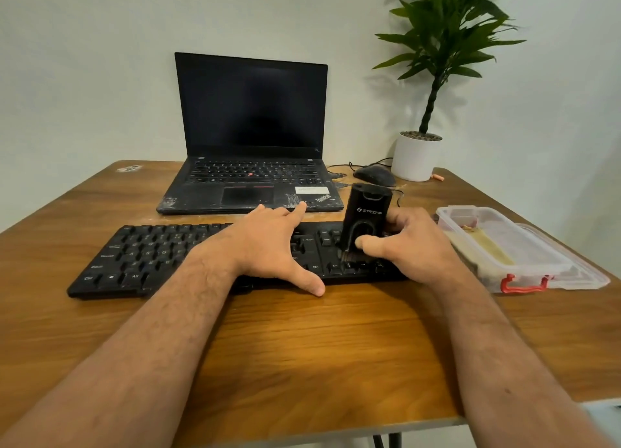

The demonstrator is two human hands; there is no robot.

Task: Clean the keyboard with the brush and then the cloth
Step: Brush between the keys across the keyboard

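Note:
A black keyboard (144,256) lies across the middle of the wooden table (302,347). My left hand (268,246) lies flat on its middle, fingers spread straight and thumb on the table at the front edge. My right hand (410,246) grips a black brush (366,219) with a white logo, thumb on its front. The brush stands nearly upright with its bristles down on the keys at the keyboard's right end. I see no cloth for certain; a beige item lies inside the plastic box.
A black laptop (250,145) stands open behind the keyboard. A black mouse (374,175) and a potted plant (416,155) sit at the back right. A clear plastic box (504,246) with red latches lies right of the keyboard, lid beside it.

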